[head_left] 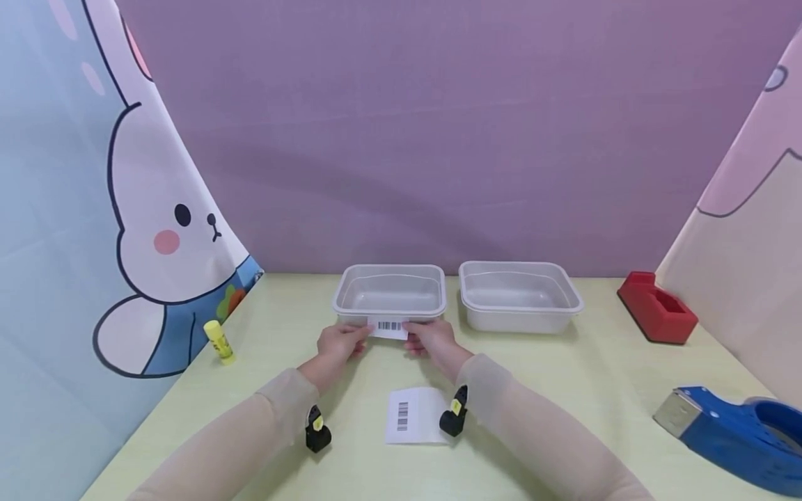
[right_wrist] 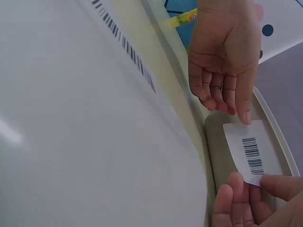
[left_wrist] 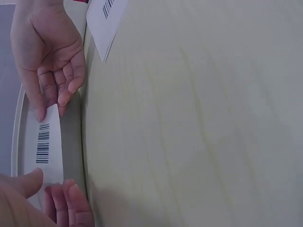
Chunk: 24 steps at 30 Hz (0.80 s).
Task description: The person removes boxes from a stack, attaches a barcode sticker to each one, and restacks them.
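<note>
A white barcode label [head_left: 388, 328] lies against the front wall of the left white plastic tub [head_left: 351, 317], just below its rim. My left hand [head_left: 338, 346] pinches the label's left end, its thumb on the face and its other fingers curled beneath. On the opposite end, my right hand [head_left: 436, 342] holds the label the same way. The wrist views show the label [left_wrist: 49, 142] upright in its barcode, slightly bowed [right_wrist: 247, 156] between the two thumbs. Nearer me on the table lies a second white barcode label sheet [head_left: 410, 417], between my forearms.
Another white tub [head_left: 520, 319] stands right of the first. A yellow glue stick [head_left: 219, 342] is upright at the left. On the right are a red tape-dispenser-like holder [head_left: 658, 313] and a blue tape gun [head_left: 733, 438]. A purple backdrop [head_left: 401, 139] rises behind the table.
</note>
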Each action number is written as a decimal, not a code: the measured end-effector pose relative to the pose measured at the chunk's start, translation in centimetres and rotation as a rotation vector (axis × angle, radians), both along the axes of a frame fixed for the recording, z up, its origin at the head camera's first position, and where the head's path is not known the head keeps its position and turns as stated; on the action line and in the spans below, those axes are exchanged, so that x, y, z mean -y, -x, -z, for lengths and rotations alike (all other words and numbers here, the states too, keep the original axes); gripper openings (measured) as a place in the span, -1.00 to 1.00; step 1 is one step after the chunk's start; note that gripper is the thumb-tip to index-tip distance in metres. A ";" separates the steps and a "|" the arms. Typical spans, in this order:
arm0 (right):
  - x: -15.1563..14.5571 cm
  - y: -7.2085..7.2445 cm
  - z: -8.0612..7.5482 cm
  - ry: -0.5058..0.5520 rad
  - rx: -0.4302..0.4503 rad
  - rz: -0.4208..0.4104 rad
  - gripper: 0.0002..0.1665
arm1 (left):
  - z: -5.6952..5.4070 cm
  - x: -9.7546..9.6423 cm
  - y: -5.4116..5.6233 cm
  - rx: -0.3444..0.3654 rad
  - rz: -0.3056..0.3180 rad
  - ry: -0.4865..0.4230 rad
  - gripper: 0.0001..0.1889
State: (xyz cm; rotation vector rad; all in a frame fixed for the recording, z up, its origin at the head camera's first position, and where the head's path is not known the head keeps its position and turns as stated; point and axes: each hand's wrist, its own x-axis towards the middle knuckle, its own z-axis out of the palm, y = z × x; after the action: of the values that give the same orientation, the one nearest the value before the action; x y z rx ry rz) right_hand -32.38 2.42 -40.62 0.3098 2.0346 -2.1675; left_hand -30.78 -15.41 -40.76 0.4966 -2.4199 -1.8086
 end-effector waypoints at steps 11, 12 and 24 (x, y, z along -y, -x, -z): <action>0.3 -0.1 -0.1 0.010 0.025 0.010 -0.65 | -0.1 -0.7 0.4 -0.148 0.264 -0.228 -0.75; 0.3 -0.1 0.0 0.010 0.024 0.007 -0.65 | -0.1 -0.8 0.5 -0.140 0.261 -0.239 -0.74; 0.0 -0.2 0.5 0.031 0.012 0.001 -0.77 | 0.4 -1.1 1.6 -0.100 0.242 -0.237 -0.71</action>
State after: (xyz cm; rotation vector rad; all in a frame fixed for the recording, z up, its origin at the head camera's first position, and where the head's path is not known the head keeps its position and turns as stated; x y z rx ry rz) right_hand -32.20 2.43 -41.10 0.3195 1.9932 -2.1903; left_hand -32.34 -14.31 -41.19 0.1266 -2.2960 -2.1737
